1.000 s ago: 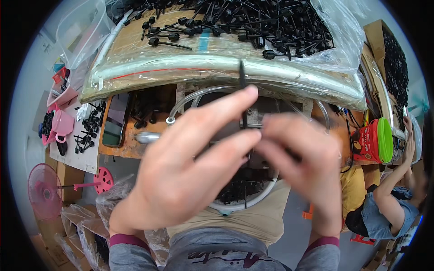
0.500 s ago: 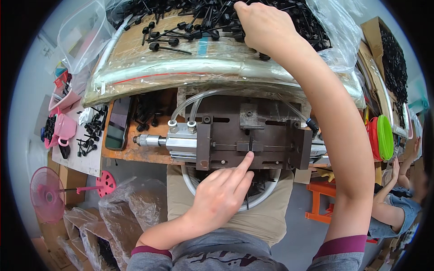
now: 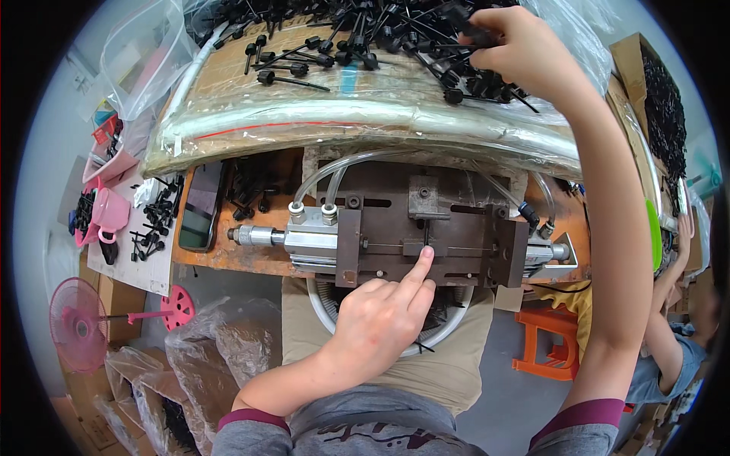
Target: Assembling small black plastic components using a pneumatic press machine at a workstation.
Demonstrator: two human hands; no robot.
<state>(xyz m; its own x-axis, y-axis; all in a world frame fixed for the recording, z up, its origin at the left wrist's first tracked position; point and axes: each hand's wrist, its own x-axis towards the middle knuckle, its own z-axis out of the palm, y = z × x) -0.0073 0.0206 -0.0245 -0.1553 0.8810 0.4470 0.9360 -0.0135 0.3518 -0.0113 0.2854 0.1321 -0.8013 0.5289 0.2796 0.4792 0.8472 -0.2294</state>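
Observation:
My left hand (image 3: 384,323) reaches over the front of a dark metal fixture (image 3: 388,201). Its index finger is stretched out, the tip touching the small middle block by a thin black stem (image 3: 426,230); the other fingers are loosely bent. My right hand (image 3: 528,53) is above the heap at the upper right, thumb and fingers closed on a black stemmed part (image 3: 479,34). Beneath it spreads the pile of black stemmed parts with knobbed heads (image 3: 357,38), on plastic-covered cardboard (image 3: 228,76).
Silver air cylinders (image 3: 312,247) with clear hoses flank the fixture. Below it, a round white-rimmed container (image 3: 323,308) with black parts sits at my lap. A phone (image 3: 201,209) lies left. An orange stool (image 3: 547,342) and another person's arm (image 3: 669,334) are at right.
My right hand has moved right across the pile and now shows a black part in its fingers. My left index finger stays on the fixture's middle block.

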